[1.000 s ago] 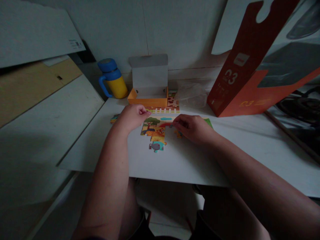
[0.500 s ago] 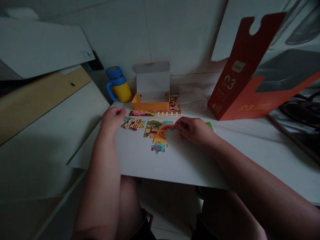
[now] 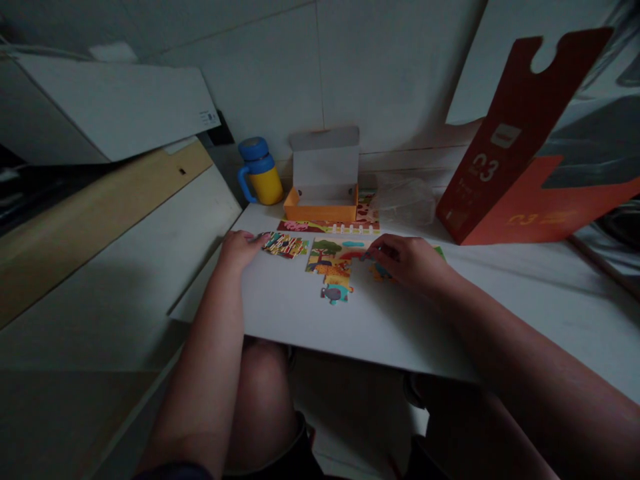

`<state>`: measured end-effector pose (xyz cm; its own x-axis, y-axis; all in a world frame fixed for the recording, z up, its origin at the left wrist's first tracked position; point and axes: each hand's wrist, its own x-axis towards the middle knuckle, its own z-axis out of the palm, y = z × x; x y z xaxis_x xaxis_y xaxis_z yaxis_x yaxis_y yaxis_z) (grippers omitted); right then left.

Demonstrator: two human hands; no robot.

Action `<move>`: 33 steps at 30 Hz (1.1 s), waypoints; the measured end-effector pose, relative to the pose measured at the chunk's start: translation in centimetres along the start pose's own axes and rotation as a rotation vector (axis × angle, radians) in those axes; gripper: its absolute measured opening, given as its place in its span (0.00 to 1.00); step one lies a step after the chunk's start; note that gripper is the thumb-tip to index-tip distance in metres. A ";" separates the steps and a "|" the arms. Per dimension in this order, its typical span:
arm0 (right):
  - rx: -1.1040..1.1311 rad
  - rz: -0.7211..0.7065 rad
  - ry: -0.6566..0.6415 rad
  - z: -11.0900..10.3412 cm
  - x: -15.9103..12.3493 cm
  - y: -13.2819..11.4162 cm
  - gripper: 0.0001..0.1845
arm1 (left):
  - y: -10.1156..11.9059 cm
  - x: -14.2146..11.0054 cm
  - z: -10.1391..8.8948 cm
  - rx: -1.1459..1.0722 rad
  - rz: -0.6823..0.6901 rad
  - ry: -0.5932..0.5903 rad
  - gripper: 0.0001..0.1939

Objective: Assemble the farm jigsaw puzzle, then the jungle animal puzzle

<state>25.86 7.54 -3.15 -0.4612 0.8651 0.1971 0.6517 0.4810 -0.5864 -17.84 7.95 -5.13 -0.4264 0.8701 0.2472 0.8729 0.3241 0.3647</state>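
My left hand reaches to the left edge of a heap of loose puzzle pieces, its fingers stretched out and the tips touching the heap. My right hand pinches a small dark puzzle piece at the right side of the partly joined jigsaw puzzle. That puzzle shows a tree and a spotted animal; a piece with a grey animal juts from its lower edge. Under my right hand lie more joined pieces, partly hidden by the fingers.
An open orange box stands behind the puzzle on a picture strip. To its left is a blue and yellow mug. Clear plastic wrap and a tall red-orange carton stand right. A white board borders the table's left.
My left hand has gone from a curled fist to stretched fingers at the heap. My right hand stays at the puzzle with its piece. The view has shifted left.
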 end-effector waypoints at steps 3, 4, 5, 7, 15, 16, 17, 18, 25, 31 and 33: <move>0.002 -0.006 0.000 0.1 0.0 0.0 0.16 | 0.0 0.2 -0.1 -0.085 -0.050 -0.070 0.27; 0.001 -0.011 0.003 0.1 0.0 0.0 0.16 | 0.1 0.2 -0.2 -0.115 -0.072 -0.093 0.26; -0.001 -0.017 0.005 0.1 0.0 0.0 0.16 | 0.1 0.1 -0.4 -0.145 -0.100 -0.107 0.24; -0.008 -0.026 0.001 0.2 0.0 0.1 0.16 | 0.3 0.0 -0.5 -0.216 -0.151 -0.110 0.23; 0.001 -0.037 -0.014 0.1 0.0 -0.1 0.16 | 1.3 -0.5 -0.1 -0.783 -0.123 -0.006 0.32; 0.002 -0.031 -0.014 0.1 0.0 -0.2 0.16 | 1.5 -0.5 -0.2 -0.881 -0.107 0.002 0.32; 0.000 -0.028 -0.014 0.0 0.0 -0.2 0.16 | 1.8 -0.6 -0.4 -0.982 -0.083 0.009 0.33; -0.003 -0.026 -0.015 0.0 0.0 -0.3 0.16 | 2.1 -0.7 -0.6 -1.077 -0.059 0.012 0.33; -0.032 -0.037 -0.012 0.1 0.0 -0.1 0.16 | 4.7 -3.8 -1.7 -1.108 0.059 -0.395 0.27; -0.049 -0.052 -0.017 0.2 0.0 0.0 0.15 | 7.7 -6.8 -0.6 -0.869 0.336 -0.861 0.22; -0.042 -0.043 -0.024 0.2 0.1 -0.1 0.15 | 8.5 -7.5 -0.1 -0.825 0.420 -0.869 0.19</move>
<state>25.68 7.53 -3.26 -0.5033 0.8401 0.2024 0.6555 0.5238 -0.5441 -7.20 4.13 -3.76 0.4151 0.9066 -0.0754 0.3630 -0.0891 0.9275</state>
